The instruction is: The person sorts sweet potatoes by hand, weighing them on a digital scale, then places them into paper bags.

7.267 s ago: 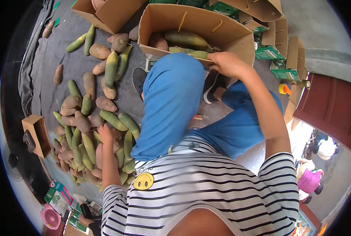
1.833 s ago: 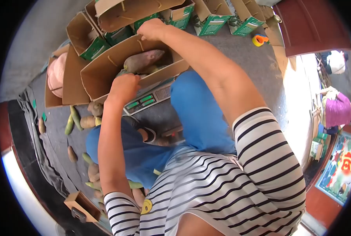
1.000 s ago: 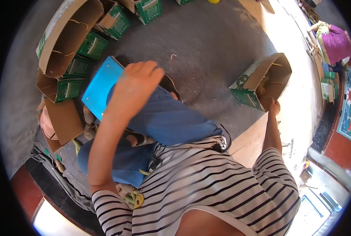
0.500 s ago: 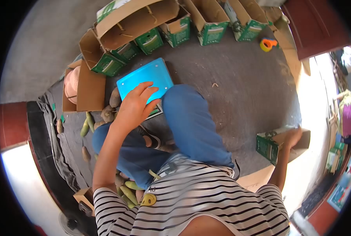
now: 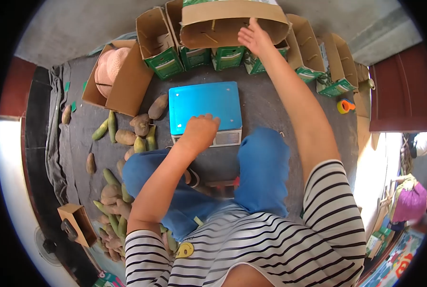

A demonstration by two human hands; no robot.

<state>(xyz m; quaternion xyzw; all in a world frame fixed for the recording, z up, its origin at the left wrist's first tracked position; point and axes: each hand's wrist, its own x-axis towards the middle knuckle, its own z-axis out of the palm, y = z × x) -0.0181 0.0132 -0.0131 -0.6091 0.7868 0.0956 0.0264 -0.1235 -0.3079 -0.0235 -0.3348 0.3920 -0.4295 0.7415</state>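
Note:
A scale with a blue top plate (image 5: 205,103) sits on the dark floor covering, its display (image 5: 227,138) facing me. My left hand (image 5: 202,131) is over the plate's front edge, its fingers curled into a fist. My right arm stretches far forward. At its end my right hand (image 5: 257,39) is open, thumb up and fingers extended, overlapping the lower rim of a large cardboard box (image 5: 275,21). That box lies on its side across the tops of smaller green boxes, its mouth towards me, with cord handles inside.
Open green cartons (image 5: 165,62) form an arc at the back. A box holding a pink bundle (image 5: 112,71) stands left of the scale. Tubers (image 5: 158,106) and green gourds (image 5: 112,126) lie at left. A tape roll (image 5: 345,106) is at right; a person in purple (image 5: 409,203) is beyond.
My right hand has left the small carton at lower right and reached forward to the large box. My left hand has curled its fingers over the scale. The view has turned right.

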